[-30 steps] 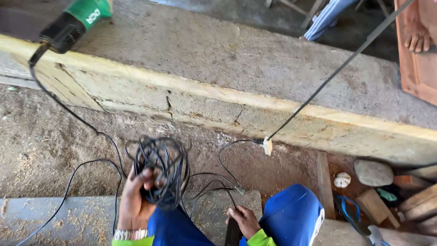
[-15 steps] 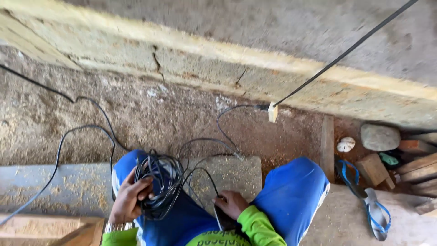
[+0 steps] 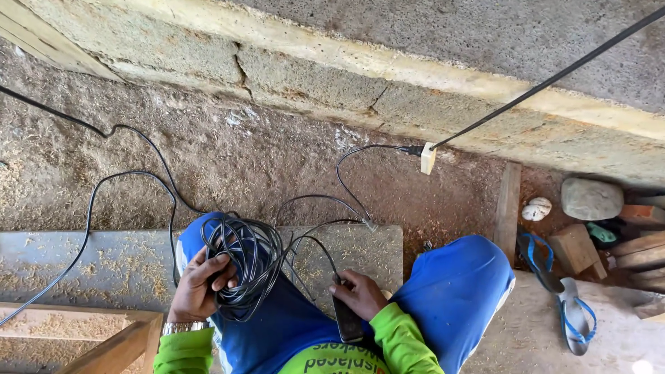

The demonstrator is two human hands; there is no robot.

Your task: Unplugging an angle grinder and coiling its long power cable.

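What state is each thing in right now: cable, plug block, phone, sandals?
Left hand: closed on the cable coil.
Cable coil: looped, held over the left knee, loose strands trailing on the ground.
Right hand: holding the phone.
Phone: dark, screen not visible.
Plug block: hanging off the ground, cables attached on both sides.
Sandals: off, lying on the ground.

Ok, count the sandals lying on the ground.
2. One blue-strapped sandal lies beside the blue-trousered knee; the other sandal lies just below it, nearer the bottom right corner. More could be hidden among the wood offcuts.
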